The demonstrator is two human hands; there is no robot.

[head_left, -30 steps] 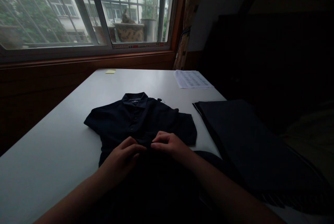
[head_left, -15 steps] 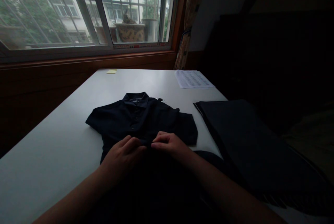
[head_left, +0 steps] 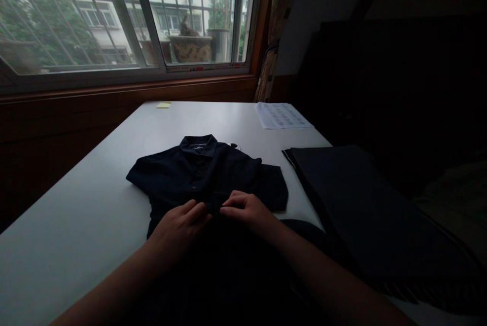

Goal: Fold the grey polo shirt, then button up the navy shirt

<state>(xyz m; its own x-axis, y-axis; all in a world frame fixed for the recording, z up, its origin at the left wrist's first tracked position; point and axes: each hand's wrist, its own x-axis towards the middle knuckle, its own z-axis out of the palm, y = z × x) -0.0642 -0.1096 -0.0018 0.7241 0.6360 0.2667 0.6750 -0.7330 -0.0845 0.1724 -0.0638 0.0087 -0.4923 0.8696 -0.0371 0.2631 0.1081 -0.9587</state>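
Note:
A dark navy polo shirt (head_left: 198, 171) lies face up on the white table (head_left: 76, 214), collar toward the window and sleeves spread. My left hand (head_left: 178, 227) and my right hand (head_left: 245, 210) rest on the shirt's front, just below the button placket. Their fingertips meet at the middle, curled and pinched on the fabric. The lower part of the shirt is lost in shadow under my forearms.
A dark flat folder or case (head_left: 357, 204) lies on the table to the right. A printed sheet (head_left: 281, 115) sits at the far right corner, a yellow sticky note (head_left: 163, 105) at the far edge. A window and wooden sill (head_left: 125, 82) run behind the table.
Both hands stay at the shirt's middle; the fingertips have shifted only slightly. The view has drifted a little.

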